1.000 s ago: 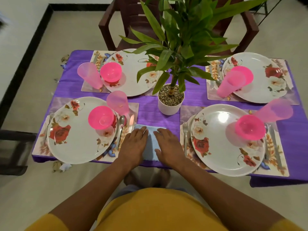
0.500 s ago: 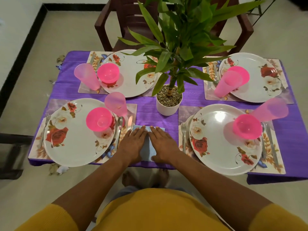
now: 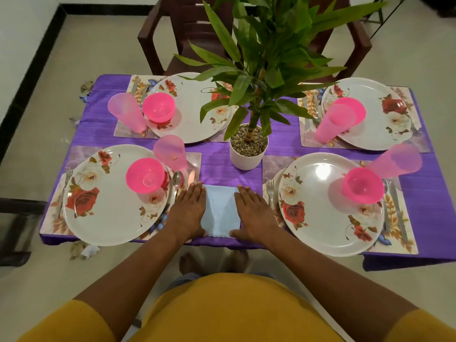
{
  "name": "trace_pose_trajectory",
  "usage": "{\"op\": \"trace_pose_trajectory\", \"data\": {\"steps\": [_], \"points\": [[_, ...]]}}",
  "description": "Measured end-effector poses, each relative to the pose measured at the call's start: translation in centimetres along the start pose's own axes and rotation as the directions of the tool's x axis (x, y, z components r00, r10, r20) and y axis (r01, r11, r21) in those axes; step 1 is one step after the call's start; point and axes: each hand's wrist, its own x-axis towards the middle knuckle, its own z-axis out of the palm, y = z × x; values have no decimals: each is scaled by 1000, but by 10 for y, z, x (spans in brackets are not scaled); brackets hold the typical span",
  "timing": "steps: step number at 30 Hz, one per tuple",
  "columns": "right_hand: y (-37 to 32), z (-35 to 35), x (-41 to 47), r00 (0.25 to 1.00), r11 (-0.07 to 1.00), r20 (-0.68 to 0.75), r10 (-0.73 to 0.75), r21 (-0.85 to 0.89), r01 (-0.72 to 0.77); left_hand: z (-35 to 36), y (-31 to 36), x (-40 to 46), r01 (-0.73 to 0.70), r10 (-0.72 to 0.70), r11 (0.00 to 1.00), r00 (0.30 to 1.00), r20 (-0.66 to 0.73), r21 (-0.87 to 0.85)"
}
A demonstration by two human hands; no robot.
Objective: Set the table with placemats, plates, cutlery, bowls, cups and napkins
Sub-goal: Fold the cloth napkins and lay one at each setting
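Note:
A light blue napkin lies flat on the purple tablecloth at the near edge, between the two near place settings. My left hand rests flat, palm down, on its left side. My right hand presses flat on its right side. Neither hand grips anything. Each setting has a floral plate on a placemat, a pink bowl and a pink cup. A spoon lies by the near left plate and a fork by the near right plate.
A potted plant in a white pot stands mid-table just beyond the napkin, its leaves spreading over the far plates. A dark wooden chair stands behind the table. Another dark piece of furniture is at the left edge.
My hands have slid apart from the middle of the napkin to its left and right sides, uncovering its centre. The view has shifted slightly.

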Motion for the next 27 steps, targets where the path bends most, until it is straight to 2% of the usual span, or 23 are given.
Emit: {"op": "trace_pose_trajectory", "data": {"steps": [5,10,12,16,22,27], "points": [[0,1,-3,1000,1000,-25,-15,5,16,2,0,-6,18,-19,999,999,-31,-40],[0,10,-16,979,983,-155,-130,110,148,18,8,-33,-125,68,976,954,-292,-181],[-2,17,-22,966,970,-183,-180,127,205,30,15,-41,-166,93,967,935,-342,-192],[-7,31,-28,949,951,-208,-238,147,271,47,26,-55,-192,110,955,939,-326,-228],[-9,42,-42,929,936,-211,-305,114,333,59,29,-73,-161,59,950,933,-354,-267],[-7,47,-49,934,938,-177,-311,101,331,69,27,-85,-91,-16,926,960,-281,-366]]}}
